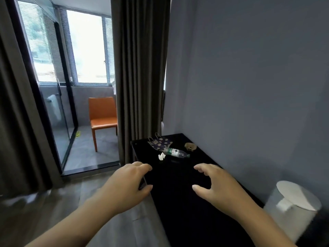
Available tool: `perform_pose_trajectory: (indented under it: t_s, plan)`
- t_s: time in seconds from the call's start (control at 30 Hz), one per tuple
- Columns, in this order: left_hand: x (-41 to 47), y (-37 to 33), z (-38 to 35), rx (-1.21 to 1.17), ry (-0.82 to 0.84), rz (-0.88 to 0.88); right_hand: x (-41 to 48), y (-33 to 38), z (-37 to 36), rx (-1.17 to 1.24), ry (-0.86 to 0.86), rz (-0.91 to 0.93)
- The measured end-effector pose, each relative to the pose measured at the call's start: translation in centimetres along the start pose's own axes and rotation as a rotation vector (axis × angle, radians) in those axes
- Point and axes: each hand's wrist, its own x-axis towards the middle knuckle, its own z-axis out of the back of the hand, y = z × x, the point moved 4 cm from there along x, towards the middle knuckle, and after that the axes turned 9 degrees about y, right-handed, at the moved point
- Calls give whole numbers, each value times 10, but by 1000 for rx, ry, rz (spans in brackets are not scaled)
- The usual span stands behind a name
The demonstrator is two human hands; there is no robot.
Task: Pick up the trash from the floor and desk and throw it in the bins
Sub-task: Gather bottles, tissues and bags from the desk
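Both hands reach out over the black tabletop. The left hand has an open, empty grip. The right hand has a wide, empty grip too. A white bin stands low on the right. Farther off, the trash lies near the tabletop's far end. The plastic bottle lies on its side, long way left to right, cap pointing right. It is round, so a bump could roll it off. The white tissue is light and could slip. A face mask touches the bottle.
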Motion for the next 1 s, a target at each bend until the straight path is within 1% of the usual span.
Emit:
perform_pose_trajectory:
  t_s: [0.13, 0.33, 0.5, 0.6, 0.87, 1.0]
  plan:
    - [50, 50, -8, 4, 7, -11, 64, -11, -22, -8, 14, -35]
    - [144, 127, -17, -3, 45, -2, 178, -38, -48, 103, 30, -78]
    - [219, 175, -24, -3, 80, -3, 251, -66, -69, 143, 63, -146]
    - [254, 195, -42, -23, 136, -14, 282, -83, -82, 165, 103, -204]
    - [362, 252, -87, -21, 238, -124, 363, -118, -113, 154, 104, -362]
    - [417, 292, -108, -36, 297, -190, 408, -127, -133, 167, 139, -449]
